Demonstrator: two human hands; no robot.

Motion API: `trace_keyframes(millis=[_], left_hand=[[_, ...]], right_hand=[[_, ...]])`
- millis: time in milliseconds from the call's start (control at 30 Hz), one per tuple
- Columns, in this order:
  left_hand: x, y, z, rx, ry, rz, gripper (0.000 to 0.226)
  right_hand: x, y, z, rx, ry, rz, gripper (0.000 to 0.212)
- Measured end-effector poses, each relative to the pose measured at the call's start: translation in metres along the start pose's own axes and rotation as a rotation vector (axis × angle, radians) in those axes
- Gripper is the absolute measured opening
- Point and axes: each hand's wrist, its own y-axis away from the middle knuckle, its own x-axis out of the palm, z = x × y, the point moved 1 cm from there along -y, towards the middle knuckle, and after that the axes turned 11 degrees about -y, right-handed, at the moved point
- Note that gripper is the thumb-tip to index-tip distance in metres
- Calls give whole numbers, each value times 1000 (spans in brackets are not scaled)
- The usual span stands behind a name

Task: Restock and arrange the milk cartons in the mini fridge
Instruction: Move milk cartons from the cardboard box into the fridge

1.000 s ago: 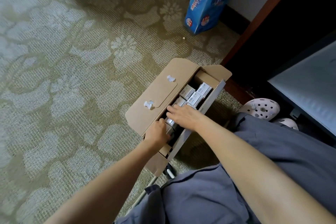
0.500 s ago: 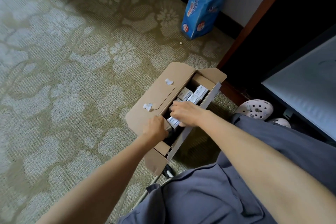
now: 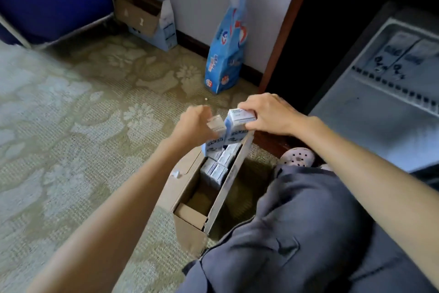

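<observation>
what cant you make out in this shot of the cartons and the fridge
Head view:
1. How many cartons the cardboard box holds: the left hand, the right hand and the left carton and right carton they grip cover its far end.
2. The mini fridge: cut off by the right edge, its shelf contents blurred.
3. Carton print: blurred, too small to read.

Two small white-and-blue milk cartons are held just above a long brown cardboard box (image 3: pixel 190 200), side by side and touching. The left carton (image 3: pixel 215 138) is gripped by the left hand (image 3: pixel 194 127), the right carton (image 3: pixel 238 125) by the right hand (image 3: pixel 270 114). More boxed cartons (image 3: pixel 218 165) fill the box's far half. Two shelved cartons (image 3: pixel 403 53) – blurred – stand in the white mini fridge (image 3: pixel 356 114).
</observation>
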Motion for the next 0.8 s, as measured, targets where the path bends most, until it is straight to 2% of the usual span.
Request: trace_keyframes(millis=[133, 233, 333, 400, 467, 567, 800], left_hand=[[-37, -15, -64, 194, -25, -116, 26], [-47, -23, -116, 322, -29, -150, 25], [-43, -34, -159, 436, -18, -128, 25], [-40, -35, -168, 447, 2, -64, 24], [-22, -53, -238, 563, 14, -30, 30], [-10, -59, -263, 572, 46, -3, 35], [33, -100, -341, 607, -55, 40, 35]], right_hand=[[-59, 36, -23, 105, 18, -204, 23], [-89, 70, -45, 186, 21, -309, 16], [-105, 105, -64, 242, 12, -380, 11], [-100, 115, -72, 267, -21, -389, 12], [-118, 161, -115, 389, -11, -503, 16], [-115, 181, -140, 487, -22, -555, 27], [-109, 212, -216, 737, 94, -706, 31]])
